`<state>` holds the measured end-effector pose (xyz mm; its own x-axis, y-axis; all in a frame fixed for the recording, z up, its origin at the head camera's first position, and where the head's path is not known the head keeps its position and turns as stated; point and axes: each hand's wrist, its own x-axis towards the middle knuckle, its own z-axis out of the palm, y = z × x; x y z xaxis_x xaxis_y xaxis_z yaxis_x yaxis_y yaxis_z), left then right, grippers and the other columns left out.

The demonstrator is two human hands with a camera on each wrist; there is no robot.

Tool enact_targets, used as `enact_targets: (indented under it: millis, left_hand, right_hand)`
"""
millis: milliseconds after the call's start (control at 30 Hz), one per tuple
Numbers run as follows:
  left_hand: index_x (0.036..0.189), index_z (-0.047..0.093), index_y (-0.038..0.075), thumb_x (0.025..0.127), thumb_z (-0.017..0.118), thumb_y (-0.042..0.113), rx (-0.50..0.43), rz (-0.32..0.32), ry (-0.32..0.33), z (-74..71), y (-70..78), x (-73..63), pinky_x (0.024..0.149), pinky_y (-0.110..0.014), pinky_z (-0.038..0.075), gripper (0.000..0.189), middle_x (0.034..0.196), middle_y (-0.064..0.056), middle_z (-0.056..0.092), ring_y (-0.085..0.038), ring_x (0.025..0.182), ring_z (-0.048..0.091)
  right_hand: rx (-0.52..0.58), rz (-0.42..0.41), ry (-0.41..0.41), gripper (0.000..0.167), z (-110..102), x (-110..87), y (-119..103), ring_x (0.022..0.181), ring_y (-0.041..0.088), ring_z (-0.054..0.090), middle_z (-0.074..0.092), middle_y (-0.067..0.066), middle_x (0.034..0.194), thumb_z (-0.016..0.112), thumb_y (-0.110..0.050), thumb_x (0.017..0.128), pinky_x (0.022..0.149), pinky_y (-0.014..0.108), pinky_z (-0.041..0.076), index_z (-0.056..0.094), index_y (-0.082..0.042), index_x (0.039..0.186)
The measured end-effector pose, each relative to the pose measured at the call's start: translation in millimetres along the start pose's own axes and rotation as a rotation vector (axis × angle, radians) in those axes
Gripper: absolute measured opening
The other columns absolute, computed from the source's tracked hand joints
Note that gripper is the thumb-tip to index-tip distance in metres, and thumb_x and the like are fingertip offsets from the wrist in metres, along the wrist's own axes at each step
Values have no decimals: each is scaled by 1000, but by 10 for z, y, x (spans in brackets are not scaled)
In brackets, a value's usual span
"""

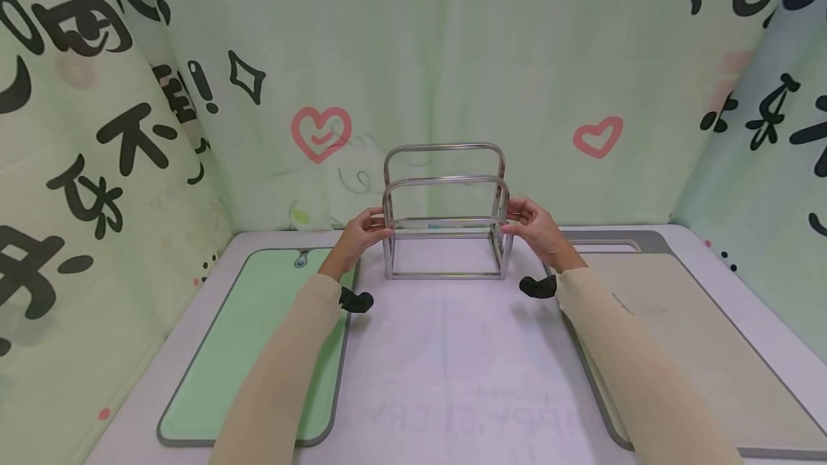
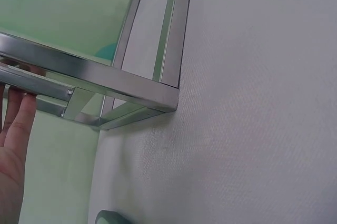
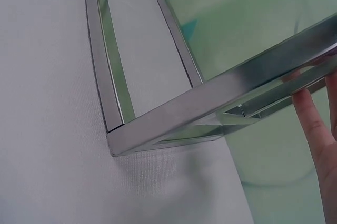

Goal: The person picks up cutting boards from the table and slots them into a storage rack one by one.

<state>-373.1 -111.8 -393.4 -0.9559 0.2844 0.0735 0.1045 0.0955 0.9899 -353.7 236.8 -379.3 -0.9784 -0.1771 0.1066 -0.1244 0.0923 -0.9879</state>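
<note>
A shiny metal rack (image 1: pixel 446 181) with several upright loops stands upright near the back of the table. At its left side, my left hand (image 1: pixel 355 239) grips the frame with thumb and fingers. My right hand (image 1: pixel 541 234) holds the opposite side in the same way. In the left wrist view, fingers (image 2: pixel 21 121) reach the rack's side bars (image 2: pixel 95 74), and part of the hand is cut off. Fingertips (image 3: pixel 305 103) touch the rack's side bars (image 3: pixel 184 98) in the right wrist view. The rack's lower corner is close to the tabletop in both wrist views.
A green cutting board (image 1: pixel 258 350) with a grey rim lies left, partly under my left sleeve. At right lies a beige board (image 1: pixel 711 350) with a grey handle end, apparently over another board. Printed curtains (image 1: pixel 517 56) hang behind and along both sides of the table (image 1: pixel 452 379).
</note>
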Motion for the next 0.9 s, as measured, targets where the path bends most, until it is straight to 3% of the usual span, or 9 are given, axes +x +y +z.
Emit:
enact_targets:
  millis: [200, 567, 900]
  left_hand:
    - [135, 43, 3, 89, 62, 5, 11, 5, -5, -9, -15, -6, 108, -45, 38, 50, 130, -23, 51, -26, 116, 54]
    - [131, 45, 2, 89, 61, 3, 5, 12, -12, 0, -7, -6, 107, -44, 39, 45, 119, -14, 56, -8, 97, 57]
    - [130, 44, 2, 88, 61, 3, 21, 3, 5, 9, 12, -32, 106, -44, 39, 45, 122, -19, 56, -9, 97, 57]
  right_hand:
    - [-3, -11, 2, 42, -4, -23, 15, 107, 8, 46, 47, -3, 116, 61, 1, 87, 86, 10, 43, 41, -7, 123]
    - [32, -13, 6, 37, -4, -60, -12, 105, 7, 47, 49, -2, 113, 59, 5, 86, 84, 10, 44, 46, -15, 114]
    - [11, 3, 8, 40, -3, -49, 7, 106, 9, 46, 47, 3, 118, 60, 3, 87, 85, 10, 43, 42, -7, 121]
